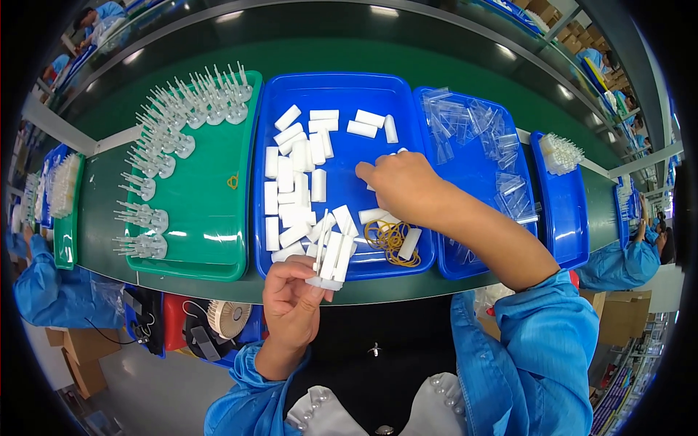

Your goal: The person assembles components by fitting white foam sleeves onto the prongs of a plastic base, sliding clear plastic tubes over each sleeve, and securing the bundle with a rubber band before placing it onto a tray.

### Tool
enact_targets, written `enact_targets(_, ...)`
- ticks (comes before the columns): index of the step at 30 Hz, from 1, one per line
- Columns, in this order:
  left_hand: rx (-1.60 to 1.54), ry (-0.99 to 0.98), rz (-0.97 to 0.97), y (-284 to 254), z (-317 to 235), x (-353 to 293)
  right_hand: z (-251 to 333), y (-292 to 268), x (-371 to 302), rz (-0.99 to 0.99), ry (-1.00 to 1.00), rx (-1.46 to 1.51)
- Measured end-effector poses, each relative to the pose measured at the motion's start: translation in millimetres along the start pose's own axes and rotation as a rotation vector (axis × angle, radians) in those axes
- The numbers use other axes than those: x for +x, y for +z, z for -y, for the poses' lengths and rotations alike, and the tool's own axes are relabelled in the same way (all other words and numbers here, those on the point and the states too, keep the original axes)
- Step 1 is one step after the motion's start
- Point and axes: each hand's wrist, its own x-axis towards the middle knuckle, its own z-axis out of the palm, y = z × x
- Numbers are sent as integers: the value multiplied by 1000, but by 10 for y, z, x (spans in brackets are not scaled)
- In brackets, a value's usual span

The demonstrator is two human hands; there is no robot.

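Held item: a small white plastic cluster of upright bars on a pale base (331,256), standing over the near edge of the middle tray.
Hold: the left hand (292,304) is pinching the base between thumb and fingers.
Orientation: the bars are pointing away from the wearer, tips leaning slightly right; the long axis is running along them, base end nearest the body.
Handling, as judged: light, stiff, probably smooth and slippery; slender uprights possibly fragile; base rim offering the safest grip.
Right hand (408,185): hovering over the middle tray, fingers curling downward; fingertips mostly hidden, so whether they are gripping anything cannot be told.
Middle tray, blue rectangular plastic (363,94): carrying loose short white bars (284,174), mostly at left, and tan rubber bands (389,241) near its right corner.
Left, a green rectangular plastic tray (196,225): carrying translucent pronged bases (147,245) along its far and left sides.
Right, a second blue tray (469,171): carrying clear, thin plastic pieces (476,120).
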Motion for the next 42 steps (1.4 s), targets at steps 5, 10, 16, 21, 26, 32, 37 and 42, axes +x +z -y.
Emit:
enact_targets(5,3,-6,31,9,2,7,-115,81,-3,-204,-60,189)
enact_targets(10,131,-59,88,36,23,0,-167,162,-97,-297,45,433)
enact_targets(16,203,-2,89,70,63,-2,-107,181,-152,-306,85,505)
enact_targets(21,185,6,159,70,67,-3,-136,179,-187,-269,133,740)
enact_targets(26,172,-15,165,89,86,-9,-122,229,-188,-321,83,605)
enact_targets(32,223,3,156,83,108,-18,-62,188,-169,-338,27,594)
enact_targets(37,251,7,178,87,106,-18,-112,162,-204,-319,62,659)
enact_targets(42,416,53,188,143,78,0,-194,280,-198,-309,173,1110)
